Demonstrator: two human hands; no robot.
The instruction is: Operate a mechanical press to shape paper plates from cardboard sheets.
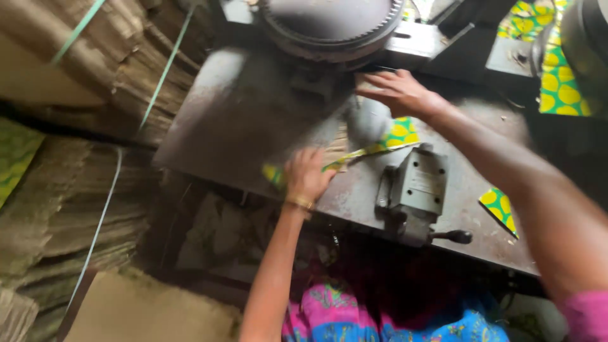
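Two hands worked at a grey metal machine table (253, 120).
The left hand (306, 176) pinched a thin green and yellow card (373, 147) at its 8 o'clock end. The right hand (398, 93) lay flat and open, fingers spread, at 12 o'clock from the card, beside the big toothed wheel (330, 25).

left hand (306, 175): fingers curled shut, wrist bent back, thin gold bangle (299, 202) at wrist | left forearm: bare, reaching up from below | right hand (398, 92): palm down, fingers spread flat | right arm: extended from lower right, pink sleeve (586, 315)
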